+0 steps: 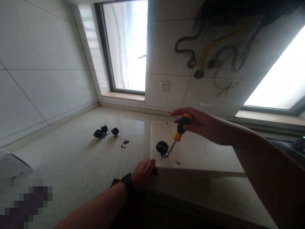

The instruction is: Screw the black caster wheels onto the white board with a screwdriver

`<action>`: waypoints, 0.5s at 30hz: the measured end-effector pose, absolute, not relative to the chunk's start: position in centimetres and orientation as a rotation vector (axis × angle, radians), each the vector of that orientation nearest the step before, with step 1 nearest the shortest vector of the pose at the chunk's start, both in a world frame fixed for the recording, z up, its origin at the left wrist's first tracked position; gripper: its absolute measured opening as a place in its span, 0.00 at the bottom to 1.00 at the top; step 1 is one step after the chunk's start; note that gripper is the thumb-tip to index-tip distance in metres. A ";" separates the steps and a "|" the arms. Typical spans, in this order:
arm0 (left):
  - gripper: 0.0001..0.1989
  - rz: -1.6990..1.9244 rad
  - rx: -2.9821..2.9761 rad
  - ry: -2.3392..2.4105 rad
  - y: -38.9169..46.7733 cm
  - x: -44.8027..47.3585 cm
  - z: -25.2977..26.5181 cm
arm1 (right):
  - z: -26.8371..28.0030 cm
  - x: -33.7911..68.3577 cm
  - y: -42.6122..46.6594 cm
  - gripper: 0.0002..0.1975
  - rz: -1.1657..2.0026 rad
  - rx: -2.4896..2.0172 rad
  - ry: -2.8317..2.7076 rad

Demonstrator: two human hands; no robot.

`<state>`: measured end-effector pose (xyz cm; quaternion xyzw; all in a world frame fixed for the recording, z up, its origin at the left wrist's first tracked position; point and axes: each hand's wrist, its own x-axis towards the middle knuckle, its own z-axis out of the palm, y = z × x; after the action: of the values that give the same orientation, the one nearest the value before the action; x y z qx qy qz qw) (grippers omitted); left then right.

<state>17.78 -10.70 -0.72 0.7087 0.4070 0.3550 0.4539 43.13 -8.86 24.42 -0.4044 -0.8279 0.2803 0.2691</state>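
Note:
My right hand is wrapped round the handle of an orange and black screwdriver. The screwdriver slants down, its tip at the metal plate of a black caster wheel. That caster stands on the near left corner of a white panel, which has small holes at its far left corner. With thumb on top and fingers at the edge, my left hand grips the panel's near left corner. Whether a screw sits under the tip is too small to tell.
Left of the panel, loose black casters and another caster lie on the speckled surface, near a small pile of screws. A white box-like object is at the left edge. Behind are a wall socket and hoses.

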 end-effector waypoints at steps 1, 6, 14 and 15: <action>0.42 0.878 1.750 1.005 -10.7 17.8 -0.7 | 24.4 43.3 -8.6 0.23 0.814 -1.064 -2.188; 0.42 0.873 1.749 0.996 -10.8 17.8 -0.4 | 24.1 43.2 -8.2 0.17 0.644 -1.236 -2.042; 0.43 0.858 1.763 0.985 -10.6 17.8 -0.8 | 24.2 40.8 -9.9 0.23 -0.036 -1.649 -1.893; 0.44 0.859 1.769 0.989 -10.6 17.8 -0.8 | 24.2 40.6 -10.1 0.23 -0.083 -1.673 -1.878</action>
<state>17.78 -10.57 -0.79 0.7165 0.4005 0.3477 0.4532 40.59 -10.10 24.22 -0.6326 -0.7102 -0.0314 0.3074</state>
